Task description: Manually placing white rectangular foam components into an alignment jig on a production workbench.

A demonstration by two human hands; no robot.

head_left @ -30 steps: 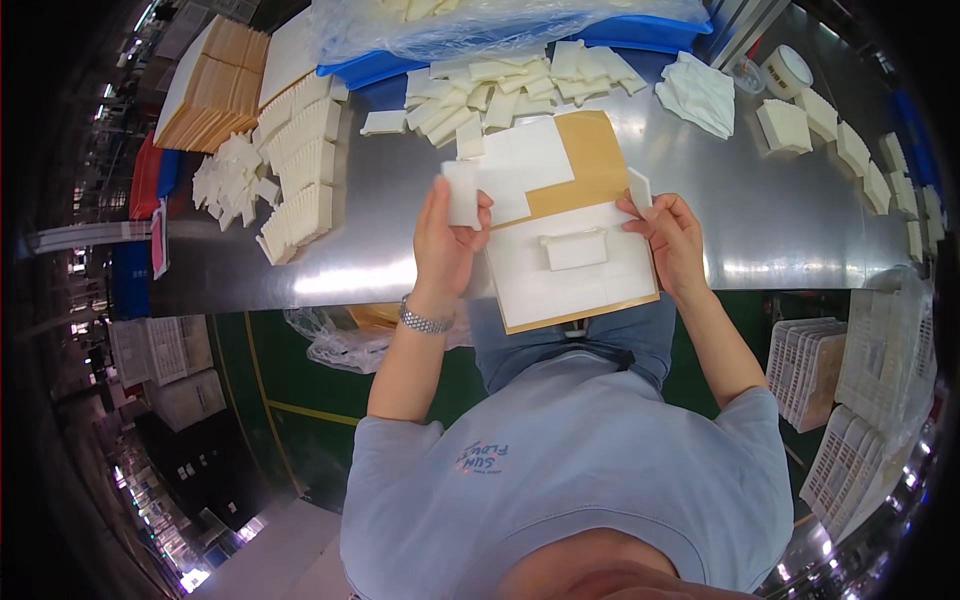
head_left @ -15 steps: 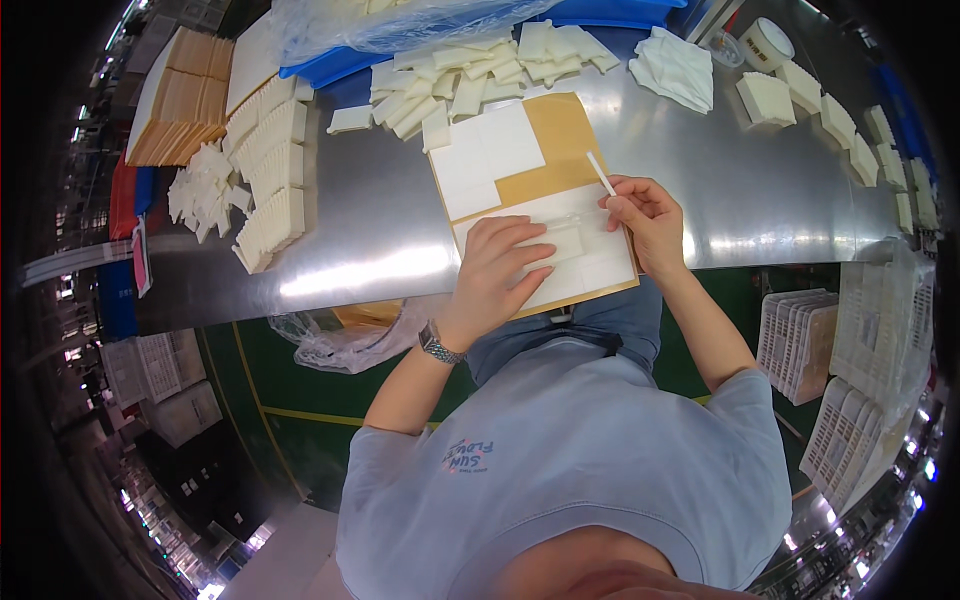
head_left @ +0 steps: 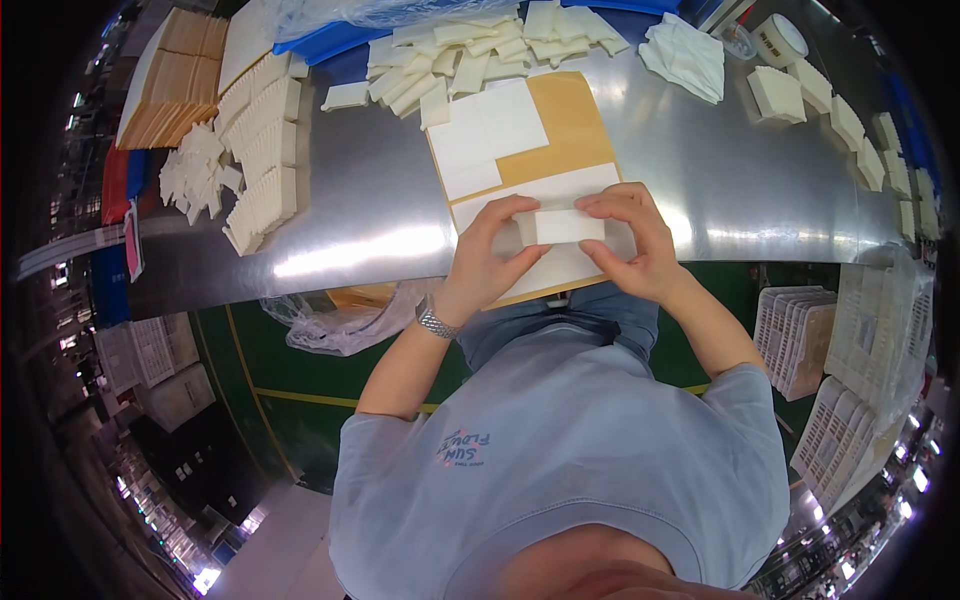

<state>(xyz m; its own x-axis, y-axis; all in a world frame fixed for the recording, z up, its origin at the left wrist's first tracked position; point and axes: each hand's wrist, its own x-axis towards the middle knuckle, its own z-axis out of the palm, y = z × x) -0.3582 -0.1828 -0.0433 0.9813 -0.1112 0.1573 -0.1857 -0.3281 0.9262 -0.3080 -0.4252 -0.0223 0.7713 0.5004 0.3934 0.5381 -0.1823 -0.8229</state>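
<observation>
A small rectangular block (head_left: 568, 226), bright white over most of its top and cream at its left end, lies between my hands over a board. My left hand (head_left: 490, 252) pinches its left end with thumb and fingers, a metal watch on that wrist. At its right end, my right hand (head_left: 637, 238) grips the long edges between fingers and thumb. Beneath is the brown board (head_left: 568, 110), tilted slightly and reaching past the table's near edge, with white sheets (head_left: 500, 125) covering parts of it. One cream block (head_left: 434, 104) touches the board's far left corner.
A pile of cream blocks (head_left: 470, 58) lies beyond the board, near a blue tray (head_left: 325, 42). Left are rows of blocks (head_left: 265, 150), loose white scraps (head_left: 198, 170) and stacked brown boards (head_left: 175, 75). To the right are a white cloth (head_left: 683, 58), a tub (head_left: 780, 42) and more blocks (head_left: 776, 94).
My right hand held a narrow white strip upright at the board's right edge; it has moved left onto the block. My left hand, spread over the block before, now pinches its left end.
</observation>
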